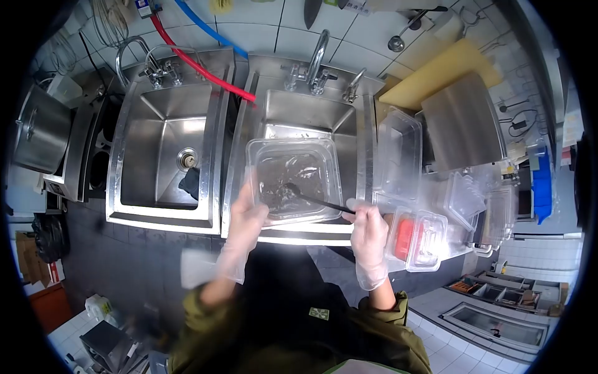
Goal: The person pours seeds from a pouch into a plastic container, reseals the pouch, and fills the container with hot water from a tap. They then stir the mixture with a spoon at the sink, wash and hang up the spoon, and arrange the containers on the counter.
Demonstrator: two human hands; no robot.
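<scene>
My left hand (247, 215), in a clear plastic glove, grips the left side of a clear plastic container (339, 181). The container is over the front of the right-hand steel sink, with what looks like water inside. Closed around the dark handle of a long utensil (324, 202) is my right hand (369, 229), also gloved. The utensil's rounded dark head lies inside the container; its exact kind is hard to make out. Close to my right hand stands another clear container (430, 243) with a red thing (405, 239) in it.
A second steel sink (165, 143) is on the left, with a dark cloth-like thing (190, 182) near its drain. A red hose (199, 68) hangs between the sinks. Clear containers (398, 156), a yellow board (436, 75) and a steel panel (464, 124) stand at right.
</scene>
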